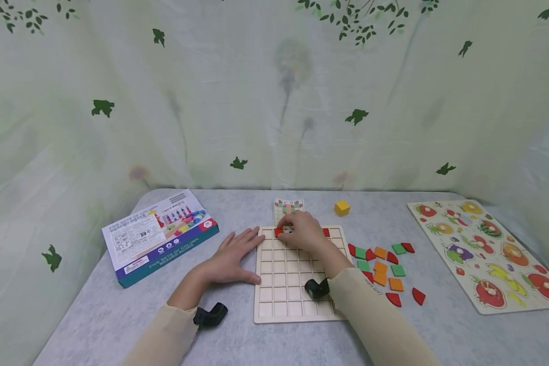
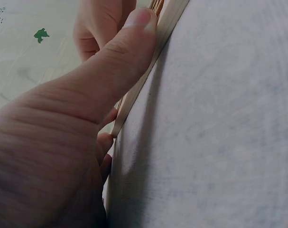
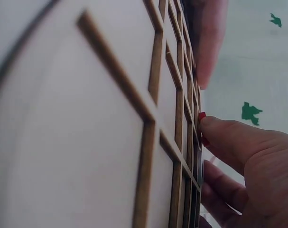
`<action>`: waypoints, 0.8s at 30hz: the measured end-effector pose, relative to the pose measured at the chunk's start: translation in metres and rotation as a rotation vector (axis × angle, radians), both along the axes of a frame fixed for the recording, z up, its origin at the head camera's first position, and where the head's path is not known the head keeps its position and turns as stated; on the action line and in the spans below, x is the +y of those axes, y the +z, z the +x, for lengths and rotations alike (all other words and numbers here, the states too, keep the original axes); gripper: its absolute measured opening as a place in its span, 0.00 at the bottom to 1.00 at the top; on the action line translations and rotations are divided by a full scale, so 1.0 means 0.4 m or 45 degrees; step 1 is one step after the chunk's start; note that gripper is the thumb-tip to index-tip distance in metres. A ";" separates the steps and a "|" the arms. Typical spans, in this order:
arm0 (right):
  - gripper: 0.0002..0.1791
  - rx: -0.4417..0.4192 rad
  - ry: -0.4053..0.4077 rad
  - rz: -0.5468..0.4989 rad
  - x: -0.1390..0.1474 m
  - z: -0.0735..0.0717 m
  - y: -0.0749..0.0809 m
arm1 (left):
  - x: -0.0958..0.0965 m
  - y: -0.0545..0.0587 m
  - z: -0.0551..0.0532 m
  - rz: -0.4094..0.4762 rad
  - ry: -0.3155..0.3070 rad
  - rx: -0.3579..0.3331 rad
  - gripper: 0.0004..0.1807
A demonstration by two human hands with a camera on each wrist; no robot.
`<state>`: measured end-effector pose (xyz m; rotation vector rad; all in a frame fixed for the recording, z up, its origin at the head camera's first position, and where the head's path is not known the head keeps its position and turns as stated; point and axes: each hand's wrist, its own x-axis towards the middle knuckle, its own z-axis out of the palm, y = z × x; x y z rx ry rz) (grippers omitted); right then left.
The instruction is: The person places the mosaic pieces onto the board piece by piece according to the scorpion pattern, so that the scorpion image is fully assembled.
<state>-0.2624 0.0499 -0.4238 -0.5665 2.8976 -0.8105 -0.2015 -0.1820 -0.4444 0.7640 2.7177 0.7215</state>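
A wooden grid board (image 1: 271,295) lies on the table, its cells divided by thin raised strips. My left hand (image 1: 231,256) rests with spread fingers along its left edge, the thumb (image 2: 136,35) touching the side in the left wrist view. Over the top row, my right hand (image 1: 302,231) pinches a red tile (image 1: 278,232) at the left end. In the right wrist view, the thumb covers much of that red tile (image 3: 202,115). Another red tile (image 1: 326,232) sits in the top row to the right. Behind the board lies a pattern card (image 1: 281,207), partly hidden by my right hand.
Right of the board lie several loose red, green and orange tiles (image 1: 380,267). A yellow cube (image 1: 341,207) stands at the back. A fruit puzzle board (image 1: 466,269) lies far right, and a printed box (image 1: 160,239) at the left. A patterned curtain (image 1: 256,101) hangs behind the table.
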 end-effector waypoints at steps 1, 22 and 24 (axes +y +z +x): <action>0.10 -0.001 -0.005 0.001 0.000 0.000 -0.001 | 0.000 0.001 0.000 0.001 0.000 -0.001 0.59; 0.07 0.001 0.012 -0.011 0.005 -0.007 -0.013 | 0.003 0.009 0.004 0.000 0.013 -0.022 0.58; 0.06 -0.003 0.009 -0.009 0.004 -0.005 -0.013 | 0.003 0.009 0.004 -0.002 0.012 -0.023 0.58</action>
